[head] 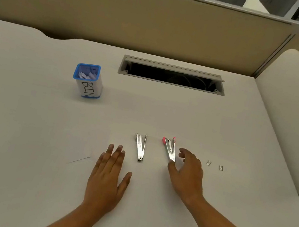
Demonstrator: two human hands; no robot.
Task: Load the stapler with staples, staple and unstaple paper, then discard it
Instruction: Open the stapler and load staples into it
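Observation:
Two small metal staplers lie side by side on the white desk. The plain silver stapler (140, 147) is on the left and the pink-tipped stapler (169, 149) on the right. My left hand (109, 174) lies flat on the desk with straight fingers, just left of the silver stapler. My right hand (188, 172) hovers at the pink-tipped stapler, its thumb at the stapler's near end and its fingers loosely spread to the right, gripping nothing. Two small staple strips (209, 162) (221, 167) lie to the right of that hand. Faint sheets of white paper (81, 158) lie left of my left hand.
A blue-rimmed container labelled BIN (88, 81), with paper scraps inside, stands at the back left. An open cable slot (171, 75) is cut into the desk at the back. A beige partition wall (140, 22) rises behind the desk.

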